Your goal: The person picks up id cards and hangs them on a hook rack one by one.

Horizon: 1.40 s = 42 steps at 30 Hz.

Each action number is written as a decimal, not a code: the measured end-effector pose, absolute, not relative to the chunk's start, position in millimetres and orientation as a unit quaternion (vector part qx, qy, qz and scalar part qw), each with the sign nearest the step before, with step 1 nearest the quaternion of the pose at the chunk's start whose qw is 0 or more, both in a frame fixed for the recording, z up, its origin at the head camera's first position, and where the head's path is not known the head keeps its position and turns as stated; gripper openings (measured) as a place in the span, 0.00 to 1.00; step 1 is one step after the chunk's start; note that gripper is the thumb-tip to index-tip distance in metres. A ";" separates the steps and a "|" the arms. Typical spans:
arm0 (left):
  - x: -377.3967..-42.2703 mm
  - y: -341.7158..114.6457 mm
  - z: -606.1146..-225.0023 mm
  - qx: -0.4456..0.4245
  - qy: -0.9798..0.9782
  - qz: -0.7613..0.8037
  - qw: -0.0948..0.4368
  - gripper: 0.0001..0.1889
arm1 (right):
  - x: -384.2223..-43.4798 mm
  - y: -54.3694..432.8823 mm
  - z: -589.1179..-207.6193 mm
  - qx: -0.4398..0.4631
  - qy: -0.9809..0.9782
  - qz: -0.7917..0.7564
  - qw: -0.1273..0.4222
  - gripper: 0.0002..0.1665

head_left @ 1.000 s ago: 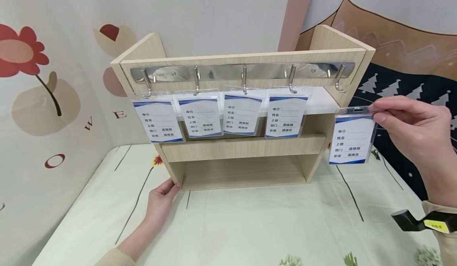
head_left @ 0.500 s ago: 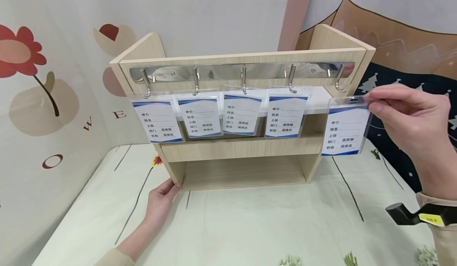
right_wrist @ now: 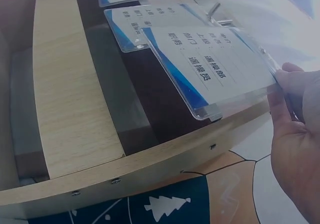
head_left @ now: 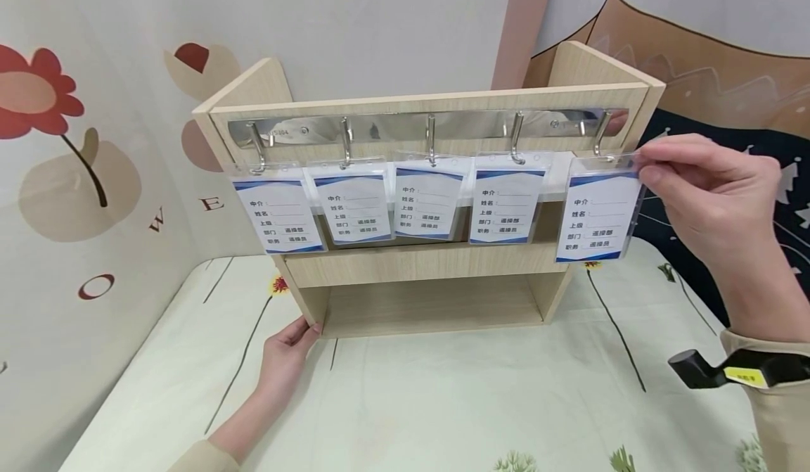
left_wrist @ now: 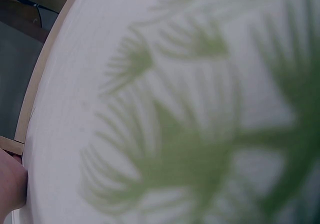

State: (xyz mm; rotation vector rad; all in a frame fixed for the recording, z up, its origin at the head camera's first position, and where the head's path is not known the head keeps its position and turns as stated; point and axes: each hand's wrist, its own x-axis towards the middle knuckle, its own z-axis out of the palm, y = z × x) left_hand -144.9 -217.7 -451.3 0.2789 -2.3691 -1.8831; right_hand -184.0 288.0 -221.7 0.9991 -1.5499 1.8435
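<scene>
My right hand point(head_left: 715, 205) pinches the upper right corner of a clear plastic badge holder point(head_left: 595, 219) with a white and blue card in it. Its top edge meets the lower end of the rightmost metal hook point(head_left: 602, 133); I cannot tell whether the hook passes through the slot. In the right wrist view the held badge holder point(right_wrist: 200, 67) overlaps the badges behind it. My left hand point(head_left: 287, 352) holds the lower left corner of the pale wooden shelf point(head_left: 430, 264). Only part of the left hand point(left_wrist: 11, 184) shows in the left wrist view.
Several similar badges, among them a second-from-right badge point(head_left: 506, 208), hang from the other hooks on a shiny metal rail point(head_left: 392, 126). The shelf stands on a pale flowered cloth point(head_left: 405, 402). Printed curtains point(head_left: 392, 29) surround the back and sides.
My right hand has carried the badge holder left and upward, from beside the shelf to the rightmost hook. The left hand and the hanging badges stay where they were.
</scene>
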 end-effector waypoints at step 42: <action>-144.3 -218.2 -450.8 0.095 -0.780 -0.617 0.048 0.24 | -167.4 280.4 -210.4 0.225 -0.710 0.620 0.246 0.14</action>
